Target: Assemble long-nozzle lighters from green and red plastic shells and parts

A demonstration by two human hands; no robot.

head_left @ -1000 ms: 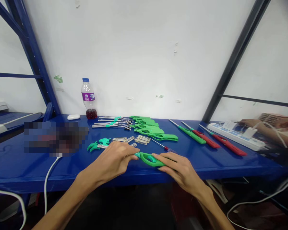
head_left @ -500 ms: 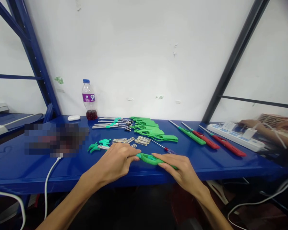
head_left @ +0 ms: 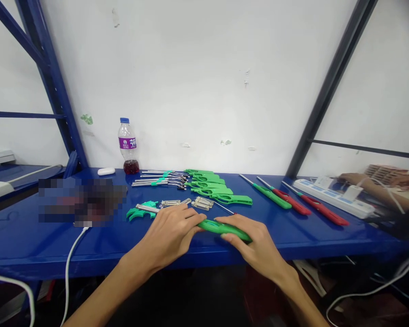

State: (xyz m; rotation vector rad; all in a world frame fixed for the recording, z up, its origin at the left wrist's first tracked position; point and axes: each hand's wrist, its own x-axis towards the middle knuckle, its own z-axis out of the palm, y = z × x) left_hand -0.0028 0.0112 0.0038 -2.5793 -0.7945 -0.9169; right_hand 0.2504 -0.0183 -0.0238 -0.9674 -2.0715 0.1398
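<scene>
Both hands grip a green long-neck lighter (head_left: 225, 228) just above the table's front edge. My left hand (head_left: 177, 227) is closed around its front end, and a metal tube (head_left: 147, 208) sticks out to the left past the fingers. My right hand (head_left: 250, 236) pinches the handle's other end between thumb and fingers. Teal triggers (head_left: 141, 214) lie beneath the tube. Beyond the hands are small metal-and-clear pieces (head_left: 202, 203) and a screwdriver (head_left: 225, 208), its handle mostly hidden by my right hand. Several green handle shells (head_left: 235, 199) are stacked in a row behind.
Metal rods with wires (head_left: 153, 182) lie left of the shells. Several assembled green and red lighters (head_left: 322, 209) rest at the right, near a white power strip (head_left: 334, 197). A drink bottle (head_left: 127, 147) stands by the wall. Another person's arm (head_left: 375, 184) shows at far right.
The lighter has turned slightly in my hands, and its tube now shows further left over the teal triggers. Both hands keep their hold; the camera view has shifted a little.
</scene>
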